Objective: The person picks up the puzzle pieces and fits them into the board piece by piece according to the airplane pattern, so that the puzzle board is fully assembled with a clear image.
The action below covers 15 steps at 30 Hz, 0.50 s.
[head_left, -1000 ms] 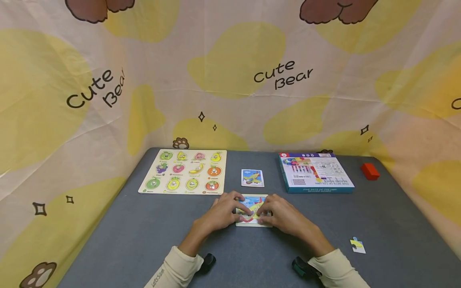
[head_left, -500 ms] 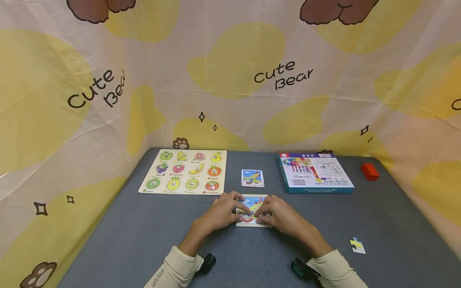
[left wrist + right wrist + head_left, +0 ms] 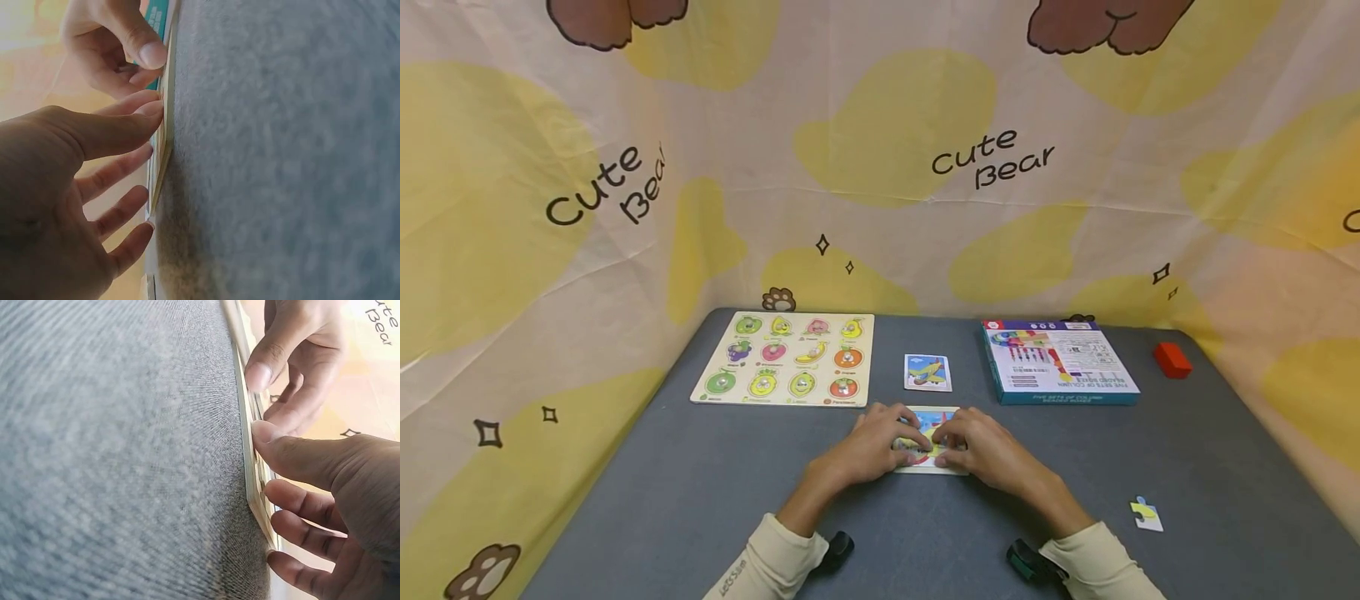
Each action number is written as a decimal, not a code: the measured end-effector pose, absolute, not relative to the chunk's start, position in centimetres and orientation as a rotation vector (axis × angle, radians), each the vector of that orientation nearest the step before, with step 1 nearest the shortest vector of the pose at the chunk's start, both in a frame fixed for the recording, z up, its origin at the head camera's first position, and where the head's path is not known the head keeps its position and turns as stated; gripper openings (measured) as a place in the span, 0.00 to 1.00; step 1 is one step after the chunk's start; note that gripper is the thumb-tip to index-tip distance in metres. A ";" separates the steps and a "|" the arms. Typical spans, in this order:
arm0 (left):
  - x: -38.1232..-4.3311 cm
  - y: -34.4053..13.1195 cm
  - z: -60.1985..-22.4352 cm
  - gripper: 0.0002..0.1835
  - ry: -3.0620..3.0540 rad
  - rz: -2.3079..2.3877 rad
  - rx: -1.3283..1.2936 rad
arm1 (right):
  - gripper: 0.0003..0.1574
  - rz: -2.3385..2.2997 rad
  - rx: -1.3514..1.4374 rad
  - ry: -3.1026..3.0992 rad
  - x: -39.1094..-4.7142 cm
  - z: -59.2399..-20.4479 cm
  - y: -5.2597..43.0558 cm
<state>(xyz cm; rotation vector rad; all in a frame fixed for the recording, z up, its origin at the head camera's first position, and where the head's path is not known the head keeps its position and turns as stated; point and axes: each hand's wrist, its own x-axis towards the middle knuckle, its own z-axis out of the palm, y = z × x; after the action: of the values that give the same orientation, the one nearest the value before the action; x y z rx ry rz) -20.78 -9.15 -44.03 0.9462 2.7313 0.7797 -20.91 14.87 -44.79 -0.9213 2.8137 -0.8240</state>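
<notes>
A small jigsaw board (image 3: 925, 470) with an airplane picture lies flat in the middle of the table. My left hand (image 3: 876, 440) is over its left half, thumb and forefinger touching the pieces a little apart. From the right, my right hand (image 3: 988, 448) touches the picture with thumb and forefinger, a gap between their tips. The hands cover much of the board. Edge-on in the left wrist view, the left fingertips (image 3: 152, 111) meet the board's top. In the right wrist view the right thumb (image 3: 265, 431) presses at the board's near edge.
A loose puzzle piece (image 3: 1147, 515) lies at the right. Behind the board sits an airplane card (image 3: 927, 372). A fruit board (image 3: 782, 375) is at the back left, a flat box (image 3: 1060, 362) and a red block (image 3: 1172, 360) at the back right.
My left hand has shifted slightly right, its forefinger reaching nearer the board's middle. The right fingertips have edged a little left. The loose piece and other items stay put.
</notes>
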 end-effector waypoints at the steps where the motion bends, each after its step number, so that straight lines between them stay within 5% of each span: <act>1: -20.8 -9.1 -44.1 0.12 2.727 0.783 0.949 | 0.10 -0.819 -0.926 2.817 -20.9 -44.8 14.9; 15: -20.8 -9.1 -44.5 0.10 2.746 0.803 0.949 | 0.17 -0.756 -0.881 2.859 -20.4 -43.7 18.1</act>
<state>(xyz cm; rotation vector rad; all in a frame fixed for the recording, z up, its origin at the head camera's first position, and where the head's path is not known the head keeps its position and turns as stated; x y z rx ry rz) -20.80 -9.05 -44.48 0.9487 2.7457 0.8026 -20.38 18.05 -43.67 -0.8808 2.8591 -0.7558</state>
